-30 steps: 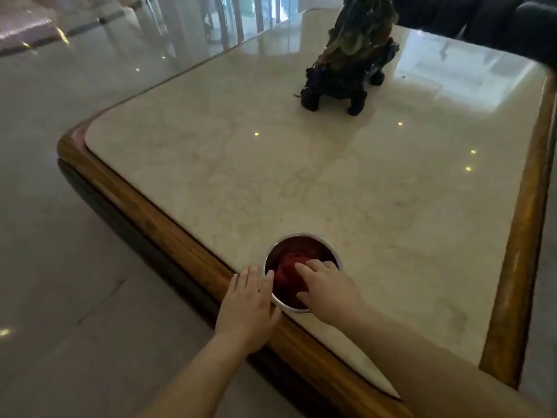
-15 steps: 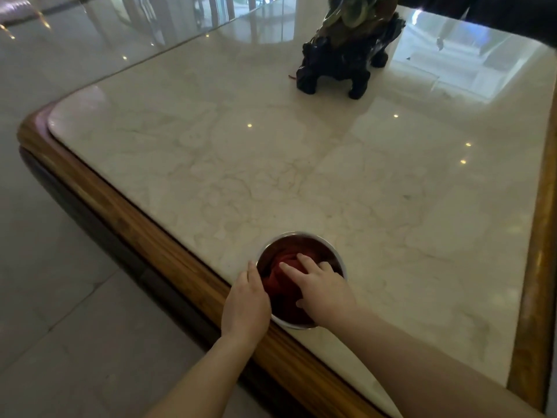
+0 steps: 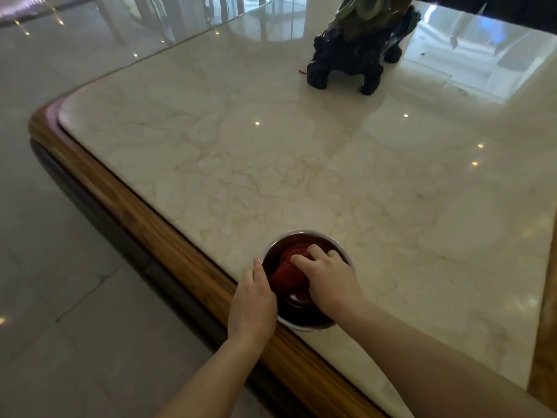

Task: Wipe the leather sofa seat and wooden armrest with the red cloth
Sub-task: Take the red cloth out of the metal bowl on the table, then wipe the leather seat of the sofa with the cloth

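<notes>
Red cloth [image 3: 286,274] sits bunched inside a small metal bowl [image 3: 304,325], which stands on the counter [image 3: 271,164] close to its near wooden edge [image 3: 168,236], at about 6 o'clock in the view. The right hand [image 3: 331,282] reaches into the bowl from 5 o'clock, palm down, its fingers [image 3: 301,260] curled over the top of the cloth and pressing on it; whether they actually pinch the fabric cannot be told from this angle. The left hand [image 3: 253,306] comes in from 7 o'clock and rests against the outside of the bowl at its 9 o'clock side, fingers together and cupped along the rim, touching the metal and lying partly over the wooden edge. Both forearms are bare.

Beyond the bowl the pale veined marble of the counter is glossy and carries small bright reflections of ceiling lights. The wooden border curves round a corner at about 10 o'clock. Well apart from the bowl, at about 1 o'clock near the far side, stands a dark carved ornament [image 3: 358,52] on short legs, its upper part cut off by the frame. To the left, from 7 to 11 o'clock, lies a polished tiled floor [image 3: 60,297], also showing light spots. A dark shape runs along the far right top corner, too cropped to identify.
</notes>
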